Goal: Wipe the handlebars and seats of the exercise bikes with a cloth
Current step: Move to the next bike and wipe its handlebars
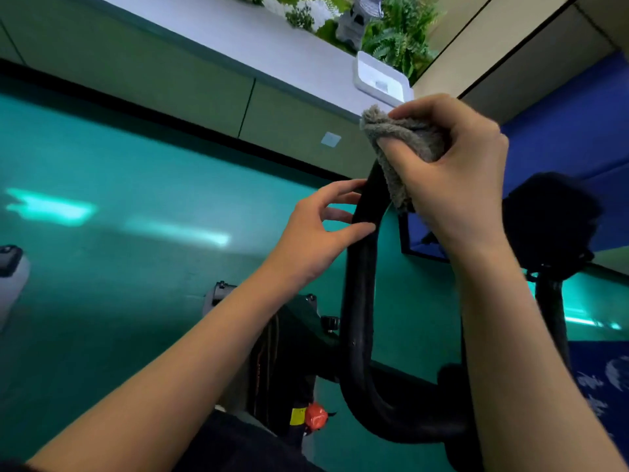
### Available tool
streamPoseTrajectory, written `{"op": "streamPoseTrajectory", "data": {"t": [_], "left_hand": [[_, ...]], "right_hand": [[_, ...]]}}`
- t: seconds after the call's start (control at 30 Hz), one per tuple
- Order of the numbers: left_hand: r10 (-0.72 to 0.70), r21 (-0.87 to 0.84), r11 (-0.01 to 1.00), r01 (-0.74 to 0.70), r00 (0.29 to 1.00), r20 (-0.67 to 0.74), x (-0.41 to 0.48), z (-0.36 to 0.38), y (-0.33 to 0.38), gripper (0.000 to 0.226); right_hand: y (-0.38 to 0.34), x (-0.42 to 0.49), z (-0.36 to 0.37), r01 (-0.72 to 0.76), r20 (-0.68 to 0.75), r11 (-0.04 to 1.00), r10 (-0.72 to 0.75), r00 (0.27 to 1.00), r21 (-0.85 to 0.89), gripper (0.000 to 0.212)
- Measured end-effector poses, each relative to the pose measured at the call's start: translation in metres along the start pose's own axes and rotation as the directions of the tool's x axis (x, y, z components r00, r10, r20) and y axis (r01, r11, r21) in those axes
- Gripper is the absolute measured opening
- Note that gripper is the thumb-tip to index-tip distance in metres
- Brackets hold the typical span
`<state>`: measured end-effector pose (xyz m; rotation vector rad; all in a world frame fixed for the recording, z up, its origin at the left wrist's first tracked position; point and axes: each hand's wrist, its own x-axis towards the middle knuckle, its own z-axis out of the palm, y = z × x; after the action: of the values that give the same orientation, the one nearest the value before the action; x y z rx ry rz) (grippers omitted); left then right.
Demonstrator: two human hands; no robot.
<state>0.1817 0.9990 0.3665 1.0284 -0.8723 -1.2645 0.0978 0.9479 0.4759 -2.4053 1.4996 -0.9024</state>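
Note:
A black looped handlebar (359, 301) of an exercise bike rises through the middle of the view. My right hand (452, 172) grips a grey fluffy cloth (394, 144) wrapped over the top end of the bar. My left hand (320, 229) is lower on the bar's left side, its fingertips and thumb touching the bar with the fingers loosely spread. The bike's black seat (551, 219) shows at the right, partly behind my right forearm.
The bike frame with a red knob (316, 415) and a black adjuster knob (330, 323) sits below the bar. A teal floor (119, 216) spreads left. A white ledge holds a white tray (381, 80) and plants (398, 35). Blue panels (578, 137) stand at the right.

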Motion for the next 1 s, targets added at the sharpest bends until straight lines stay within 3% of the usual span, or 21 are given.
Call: {"op": "streamPoseTrajectory", "data": {"t": [0.1, 0.2, 0.3, 0.4, 0.53, 0.63, 0.8, 1.0], "left_hand": [[-0.014, -0.031, 0.999, 0.014, 1.0, -0.004, -0.002, -0.001, 0.0, 0.046], [-0.047, -0.073, 0.996, 0.046, 0.999, -0.009, -0.007, -0.001, -0.005, 0.043], [-0.073, -0.133, 0.988, 0.071, 0.997, -0.01, -0.012, -0.002, -0.011, 0.04], [-0.098, -0.18, 0.979, 0.096, 0.995, -0.004, -0.013, -0.004, -0.015, 0.041], [-0.111, -0.191, 0.975, 0.115, 0.993, 0.032, -0.016, -0.008, -0.02, 0.039], [-0.141, -0.178, 0.973, 0.15, 0.988, 0.066, -0.028, -0.012, -0.025, 0.036], [-0.207, -0.165, 0.962, 0.216, 0.976, 0.072, -0.047, -0.007, -0.029, 0.045], [-0.208, -0.086, 0.973, 0.214, 0.976, 0.069, -0.048, -0.006, -0.023, 0.044]], "right_hand": [[-0.003, -0.001, 0.006, 0.077, 0.122, 0.985, -0.059, 0.991, -0.152, 0.016], [-0.002, -0.015, 0.01, 0.082, 0.222, 0.978, -0.038, 0.974, -0.191, 0.019], [-0.004, -0.015, 0.01, 0.091, 0.168, 0.986, -0.067, 0.983, -0.141, 0.018], [-0.004, -0.01, 0.014, 0.148, 0.149, 0.964, -0.116, 0.982, -0.22, 0.018], [-0.004, -0.025, 0.027, 0.202, 0.301, 0.929, -0.105, 0.948, -0.311, 0.016], [0.0, -0.043, 0.031, 0.218, 0.406, 0.945, -0.104, 0.908, -0.244, 0.015], [0.007, -0.049, 0.017, 0.147, 0.131, 0.988, -0.139, 0.981, -0.049, 0.019], [0.021, -0.095, 0.013, -0.123, 0.088, 0.976, 0.108, 0.99, 0.18, 0.019]]}}
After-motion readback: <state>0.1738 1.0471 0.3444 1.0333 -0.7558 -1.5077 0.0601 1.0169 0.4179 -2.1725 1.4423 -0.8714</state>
